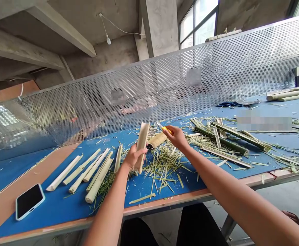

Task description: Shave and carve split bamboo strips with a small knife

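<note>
Left hand (135, 156): fingers curled closed around the lower part of a split bamboo section (142, 143), thumb on the near side; the section stands nearly upright, its hollow side curving, and its base reaches just below the hand.

Right hand (175, 137): fingers closed around a yellow-handled knife (166, 130), whose handle sticks out past the fingertips; the blade cannot be made out, so any contact with the bamboo cannot be told.

Held section's place: above the blue work table (62, 208), between the two hands, with a tan bamboo piece (157, 139) just beside it.

Under the hands: a loose heap of green bamboo shavings (163, 167).

Left of the heap: a row of pale stripped bamboo strips (95, 176), lying side by side.

Right of the heap: green-skinned bamboo lengths (223, 140), crossing one another among more scraps.

Table's near left: a phone (29, 201) in a pale blue case, lying screen up.

Far side: a perforated metal screen (139, 85) along the table, with two people (118, 96) behind it, blurred.
</note>
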`<state>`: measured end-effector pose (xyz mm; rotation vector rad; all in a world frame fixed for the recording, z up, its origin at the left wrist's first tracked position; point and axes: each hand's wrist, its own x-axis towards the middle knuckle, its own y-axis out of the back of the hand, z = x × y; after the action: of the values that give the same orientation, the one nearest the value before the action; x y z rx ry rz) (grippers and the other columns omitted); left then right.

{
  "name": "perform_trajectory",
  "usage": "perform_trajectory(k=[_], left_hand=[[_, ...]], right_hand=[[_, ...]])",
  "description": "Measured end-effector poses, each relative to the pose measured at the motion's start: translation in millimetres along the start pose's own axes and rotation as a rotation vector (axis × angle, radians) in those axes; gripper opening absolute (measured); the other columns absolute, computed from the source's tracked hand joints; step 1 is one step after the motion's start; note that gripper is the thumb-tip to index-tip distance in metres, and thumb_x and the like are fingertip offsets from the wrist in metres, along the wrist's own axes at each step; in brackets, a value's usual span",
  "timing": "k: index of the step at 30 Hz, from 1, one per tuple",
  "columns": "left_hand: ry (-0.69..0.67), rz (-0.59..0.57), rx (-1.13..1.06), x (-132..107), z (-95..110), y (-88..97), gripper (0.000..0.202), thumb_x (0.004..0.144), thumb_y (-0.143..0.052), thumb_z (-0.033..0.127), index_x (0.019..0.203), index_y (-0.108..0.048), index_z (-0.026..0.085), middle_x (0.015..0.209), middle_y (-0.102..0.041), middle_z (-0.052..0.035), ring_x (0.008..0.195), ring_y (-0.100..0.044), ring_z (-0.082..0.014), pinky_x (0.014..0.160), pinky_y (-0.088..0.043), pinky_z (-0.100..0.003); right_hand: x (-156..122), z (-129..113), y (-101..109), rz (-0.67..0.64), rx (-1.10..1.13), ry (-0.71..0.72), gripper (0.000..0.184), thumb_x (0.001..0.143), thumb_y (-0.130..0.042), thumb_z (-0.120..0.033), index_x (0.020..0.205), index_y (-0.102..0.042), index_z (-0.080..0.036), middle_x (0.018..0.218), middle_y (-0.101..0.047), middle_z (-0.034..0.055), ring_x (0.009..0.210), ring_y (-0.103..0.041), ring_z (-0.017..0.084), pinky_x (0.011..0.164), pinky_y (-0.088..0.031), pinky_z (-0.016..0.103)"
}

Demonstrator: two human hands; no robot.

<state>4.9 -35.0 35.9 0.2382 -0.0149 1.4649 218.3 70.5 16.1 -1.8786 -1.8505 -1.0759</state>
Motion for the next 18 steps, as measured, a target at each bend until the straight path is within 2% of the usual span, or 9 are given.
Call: perform_trajectory(k=[5,10,13,16,18], left_hand=[[-0.013,-0.013,-0.218,-2.8,5.7,-3.3,0.038,0.067,-0.068,0.033,0.101,-0.054,0.02,0.069,-0.05,0.0054,0.046,-0.049,-0.0079,0.037,-0.043,-0.021],[-0.103,0.134,-0.474,-1.7,11.2,-4.1,0.026,0.07,-0.061,0.036,0.089,-0.05,0.022,0.073,-0.053,0.0052,0.045,-0.044,-0.0056,0.035,-0.038,-0.018],[-0.086,0.226,-0.555,1.3,11.8,-1.8,0.029,0.074,-0.057,0.042,0.092,-0.055,0.02,0.083,-0.059,0.0005,0.053,-0.052,-0.0086,0.042,-0.044,-0.022],[-0.155,0.37,-0.554,5.6,10.5,1.2,0.037,0.075,-0.058,0.045,0.101,-0.062,0.019,0.08,-0.061,-0.0011,0.063,-0.059,-0.012,0.055,-0.05,-0.025],[-0.19,0.413,-0.562,7.7,9.5,3.2,0.04,0.076,-0.058,0.046,0.104,-0.064,0.018,0.08,-0.063,-0.0019,0.067,-0.06,-0.0128,0.063,-0.052,-0.027]], right_hand=[[-1.2,-2.6,-2.4,-0.072,-0.047,0.009,0.047,0.086,-0.044,-0.059,0.084,-0.064,-0.016,0.068,-0.06,0.0031,0.058,-0.049,0.014,0.053,-0.031,0.024],[-1.4,-1.6,-4.3,-0.225,-0.091,-0.052,0.048,0.084,-0.045,-0.06,0.073,-0.062,-0.016,0.057,-0.055,0.0017,0.052,-0.046,0.013,0.049,-0.028,0.024],[0.3,2.0,-6.7,-0.378,-0.057,-0.047,0.048,0.082,-0.047,-0.06,0.064,-0.059,-0.017,0.053,-0.052,0.0005,0.048,-0.042,0.011,0.048,-0.027,0.024],[1.7,6.8,-10.2,-0.525,-0.015,0.01,0.049,0.08,-0.051,-0.06,0.056,-0.052,-0.017,0.051,-0.043,-0.0028,0.048,-0.034,0.008,0.047,-0.023,0.024],[1.5,9.7,-12.4,-0.623,0.013,0.044,0.05,0.078,-0.052,-0.06,0.054,-0.049,-0.017,0.05,-0.037,-0.0047,0.048,-0.029,0.007,0.047,-0.021,0.024]])
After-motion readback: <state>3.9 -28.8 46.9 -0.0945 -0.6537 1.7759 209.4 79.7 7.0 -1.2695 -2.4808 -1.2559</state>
